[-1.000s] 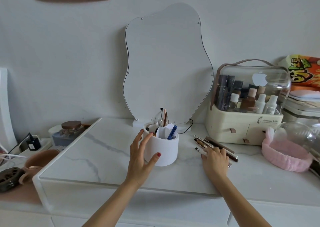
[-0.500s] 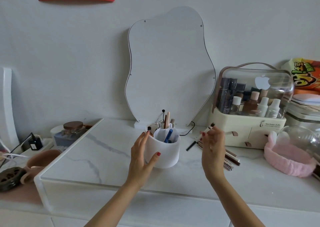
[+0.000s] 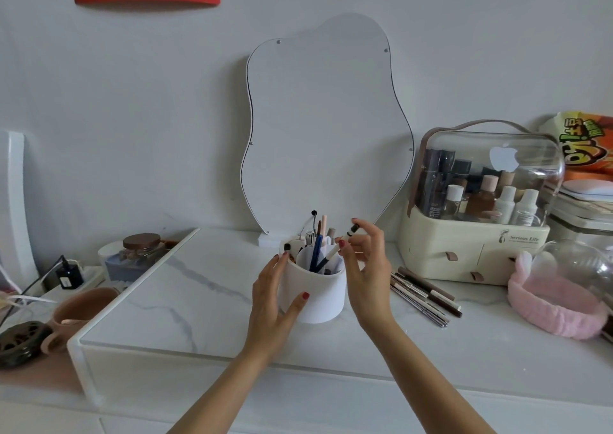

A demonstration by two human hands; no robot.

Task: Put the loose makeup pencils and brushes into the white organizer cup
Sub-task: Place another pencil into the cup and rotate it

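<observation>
The white organizer cup stands on the marble tabletop in front of the mirror, with several pencils and brushes upright in it. My left hand cups its left side, thumb across the front wall. My right hand is at the cup's right rim and pinches a white makeup pencil with a dark cap. The pencil slants, its lower end inside the cup's front compartment. Several loose pencils and brushes lie in a bundle on the table to the right of the cup.
A wavy mirror leans on the wall behind the cup. A cream cosmetics case with a clear lid stands at the right, a pink headband beside it. Left of the raised marble top sit a jar, a charger and a pink mug.
My right hand picked one pencil from the bundle on the table, lifted it and carried it left to the cup, where its tip now dips in. My left hand stayed on the cup.
</observation>
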